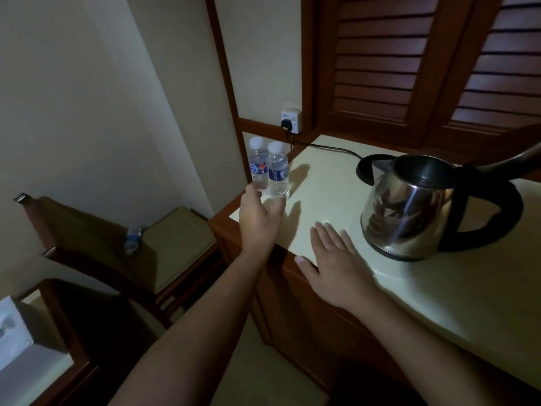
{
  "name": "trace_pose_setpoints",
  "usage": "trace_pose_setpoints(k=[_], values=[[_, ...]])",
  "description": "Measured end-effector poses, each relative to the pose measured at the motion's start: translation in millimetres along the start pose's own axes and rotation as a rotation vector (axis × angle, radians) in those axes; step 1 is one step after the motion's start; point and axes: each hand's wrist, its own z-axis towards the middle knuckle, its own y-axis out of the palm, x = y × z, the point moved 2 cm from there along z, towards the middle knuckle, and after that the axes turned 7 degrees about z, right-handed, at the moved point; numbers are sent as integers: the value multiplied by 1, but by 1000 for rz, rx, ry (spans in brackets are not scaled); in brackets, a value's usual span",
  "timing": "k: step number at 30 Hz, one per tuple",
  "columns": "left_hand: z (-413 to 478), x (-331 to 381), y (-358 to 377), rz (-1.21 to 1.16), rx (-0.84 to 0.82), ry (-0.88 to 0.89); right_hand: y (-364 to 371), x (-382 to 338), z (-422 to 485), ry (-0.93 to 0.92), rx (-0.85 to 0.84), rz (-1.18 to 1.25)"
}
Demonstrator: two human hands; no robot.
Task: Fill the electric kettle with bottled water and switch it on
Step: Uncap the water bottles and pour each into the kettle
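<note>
Two water bottles [269,171] stand upright, side by side at the far left corner of the counter [439,288] — straight ahead of the left hand [259,218], which is nearer them. That hand is open, fingers loosely curved at the bottles' bases, gripping nothing yet. The right hand [330,265] lies flat and spread on the counter edge, beside the lidless kettle [409,212] — off its base [371,168].

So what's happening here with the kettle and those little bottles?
A person is about to make hot water. Their left hand is reaching for the nearer of two capped water bottles at the corner of the counter, fingers open and not yet gripping. Their right hand lies flat on the counter's edge. The steel kettle stands lid open, off its black base, which is plugged into the wall socket.
</note>
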Motion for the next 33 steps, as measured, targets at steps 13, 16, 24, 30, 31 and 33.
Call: trace_pose_setpoints(k=[13, 16, 24, 30, 31, 33], values=[[51, 21, 51, -46, 185, -160, -4, 3, -5, -10, 145, 154], [50, 21, 48, -57, 183, -127, -15, 5, -7, -5, 322, 328], [4, 24, 22, -130, -23, 151, -92, -1, 8, -118, 689, 424], [-40, 53, -11, -151, -312, 368, -140, -6, 12, -81, 516, 322], [-44, 57, -17, -173, -334, 388, -146, -5, 9, -110, 541, 304], [-47, 63, -26, -235, -387, 410, -158, -2, 0, -197, 585, 290]])
